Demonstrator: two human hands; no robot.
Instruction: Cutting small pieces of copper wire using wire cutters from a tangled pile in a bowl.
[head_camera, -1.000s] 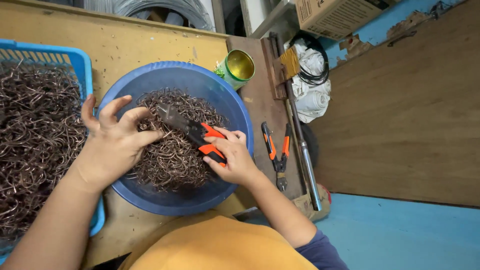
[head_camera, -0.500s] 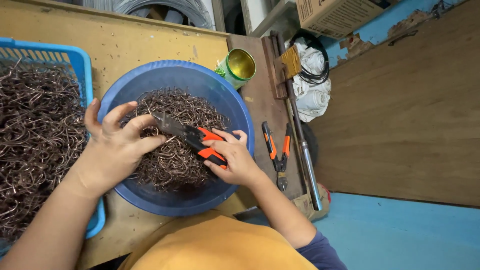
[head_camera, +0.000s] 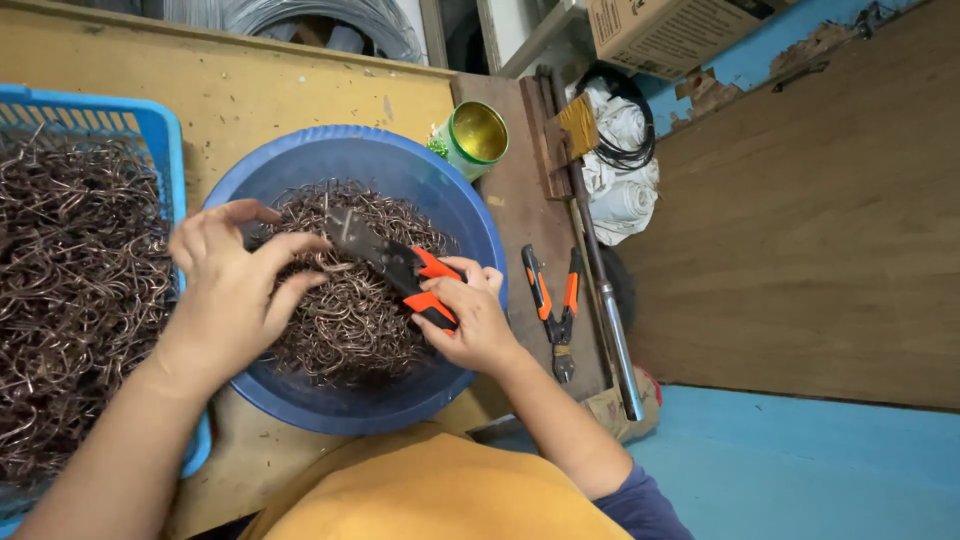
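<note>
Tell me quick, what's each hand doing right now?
Left hand: pinching a bent wire piece over the blue bowl.
Right hand: closed on the orange-handled pliers.

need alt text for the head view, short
Seen from above, a person's right hand grips orange-handled pliers over a blue bowl of bent copper wire pieces, while the left hand pinches one piece at the tool's tip. A blue basket of the same wire sits alongside.
</note>
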